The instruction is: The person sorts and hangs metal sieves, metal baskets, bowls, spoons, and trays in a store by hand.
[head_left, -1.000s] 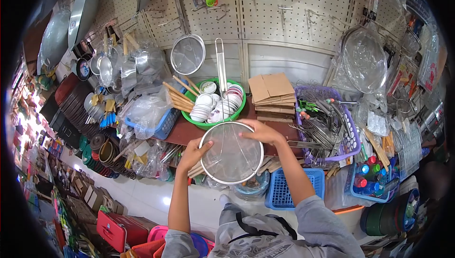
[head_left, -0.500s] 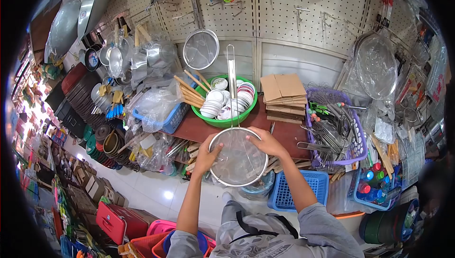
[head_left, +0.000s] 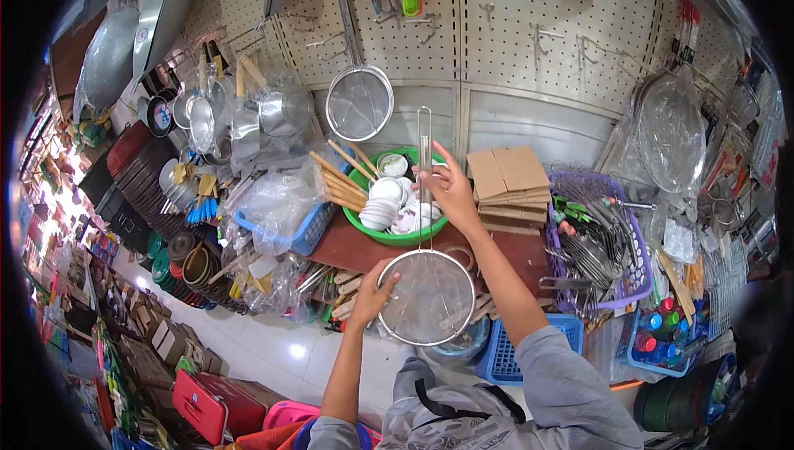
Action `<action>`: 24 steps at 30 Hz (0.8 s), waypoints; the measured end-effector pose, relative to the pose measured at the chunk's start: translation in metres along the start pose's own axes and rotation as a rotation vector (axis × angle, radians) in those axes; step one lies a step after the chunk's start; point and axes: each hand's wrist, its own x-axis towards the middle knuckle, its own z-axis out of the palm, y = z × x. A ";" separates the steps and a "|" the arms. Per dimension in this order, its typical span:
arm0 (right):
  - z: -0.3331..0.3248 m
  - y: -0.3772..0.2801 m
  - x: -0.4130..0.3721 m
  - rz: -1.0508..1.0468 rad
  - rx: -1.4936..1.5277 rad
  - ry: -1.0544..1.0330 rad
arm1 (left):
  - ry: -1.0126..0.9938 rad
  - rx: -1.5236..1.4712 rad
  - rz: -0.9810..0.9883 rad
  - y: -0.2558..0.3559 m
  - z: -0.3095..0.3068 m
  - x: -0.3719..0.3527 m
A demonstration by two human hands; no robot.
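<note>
A round wire-mesh strainer point(head_left: 427, 297) with a long metal handle is held in front of me, its handle pointing up and away. My left hand point(head_left: 375, 293) grips the left side of its rim, thumb over the mesh. Near the upper part of the handle is my right hand point(head_left: 445, 187), thumb and fingers closed around the metal and one finger raised. Behind the handle sits a green basin point(head_left: 364, 222) of small white bowls point(head_left: 383, 202), with wooden handles point(head_left: 339, 177) at its left.
A stack of cardboard point(head_left: 509, 177) and a purple basket point(head_left: 637, 284) of metal utensils stand to the right. At left is a blue basket point(head_left: 310, 231) with plastic-wrapped goods. Another strainer point(head_left: 359, 102) hangs on the pegboard. A blue crate point(head_left: 504, 355) is below.
My right hand has left the strainer's rim and moved up to its handle. My left hand stays on the rim. The view has shifted slightly.
</note>
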 end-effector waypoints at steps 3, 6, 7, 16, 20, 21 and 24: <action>0.015 -0.017 0.034 0.053 0.119 -0.005 | -0.045 -0.018 0.073 -0.001 -0.013 0.025; 0.031 -0.021 0.061 -0.013 -0.003 -0.030 | -0.141 0.250 -0.006 0.026 -0.040 0.060; 0.038 -0.030 0.070 -0.003 -0.023 -0.014 | -0.082 0.277 0.137 0.044 -0.047 0.072; 0.089 -0.059 0.181 -0.177 -0.089 -0.020 | 0.314 0.011 0.617 0.168 -0.123 0.235; 0.112 -0.066 0.230 -0.294 -0.157 -0.023 | 0.371 0.005 0.754 0.202 -0.158 0.302; 0.117 -0.065 0.243 -0.331 -0.175 -0.021 | 0.383 -0.026 0.793 0.211 -0.165 0.315; 0.126 -0.071 0.275 -0.456 -0.322 0.007 | 0.412 0.044 0.859 0.235 -0.184 0.344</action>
